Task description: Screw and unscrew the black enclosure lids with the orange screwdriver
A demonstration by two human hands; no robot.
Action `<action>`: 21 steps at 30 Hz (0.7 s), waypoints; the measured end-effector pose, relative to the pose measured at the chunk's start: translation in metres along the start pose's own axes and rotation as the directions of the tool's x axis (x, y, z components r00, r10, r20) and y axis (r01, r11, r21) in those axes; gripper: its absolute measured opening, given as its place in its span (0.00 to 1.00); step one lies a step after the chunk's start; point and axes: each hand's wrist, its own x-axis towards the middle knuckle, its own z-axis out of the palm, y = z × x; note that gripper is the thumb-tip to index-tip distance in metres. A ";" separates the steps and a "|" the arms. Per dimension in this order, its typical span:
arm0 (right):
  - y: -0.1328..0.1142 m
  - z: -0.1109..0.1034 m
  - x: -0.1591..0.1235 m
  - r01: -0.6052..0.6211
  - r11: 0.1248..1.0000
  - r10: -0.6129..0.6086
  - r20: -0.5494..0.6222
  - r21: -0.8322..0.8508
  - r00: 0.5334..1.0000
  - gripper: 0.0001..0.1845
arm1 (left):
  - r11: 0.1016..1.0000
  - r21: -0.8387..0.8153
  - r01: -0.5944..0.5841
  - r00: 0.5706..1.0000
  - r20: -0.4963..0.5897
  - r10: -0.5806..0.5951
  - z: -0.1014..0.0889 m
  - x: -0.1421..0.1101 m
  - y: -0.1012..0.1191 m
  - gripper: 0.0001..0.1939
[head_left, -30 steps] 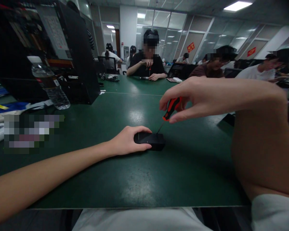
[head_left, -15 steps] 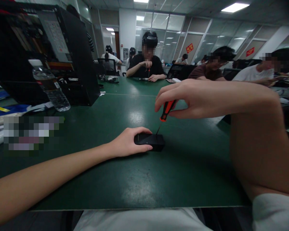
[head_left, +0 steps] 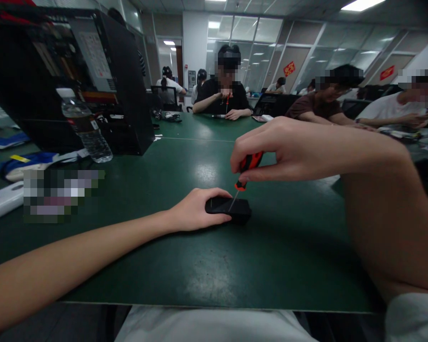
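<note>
A small flat black device (head_left: 231,209) lies on the green table (head_left: 214,266). My left hand (head_left: 196,210) grips its left end and holds it down. Above it, my right hand (head_left: 271,149) pinches a small screwdriver (head_left: 245,168) with a red and black handle between thumb and fingers. The thin shaft points down and its tip touches the device's top face near the middle.
A black open computer case (head_left: 74,80) and a clear water bottle (head_left: 85,126) stand at the back left. White and blue items lie at the left edge (head_left: 7,166). Several people sit at the far side and right of the table.
My right hand has lowered and shifted slightly left, bringing the screwdriver tip from the device's right part onto its top middle. The left hand stays on the device.
</note>
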 end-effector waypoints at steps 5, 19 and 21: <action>0.001 0.001 -0.001 0.015 0.999 -0.017 -0.034 -0.051 0.999 0.09 | 1.000 0.005 -0.007 1.000 0.001 0.007 0.000 0.000 0.001 0.22; 0.006 0.001 0.001 0.039 0.999 -0.040 -0.044 -0.027 0.998 0.12 | 0.999 0.042 -0.024 1.000 -0.011 0.024 0.000 -0.001 0.000 0.23; 0.003 0.001 0.000 0.056 0.998 -0.057 -0.036 -0.021 0.998 0.11 | 0.999 0.039 -0.022 1.000 -0.017 0.023 0.001 -0.001 0.000 0.22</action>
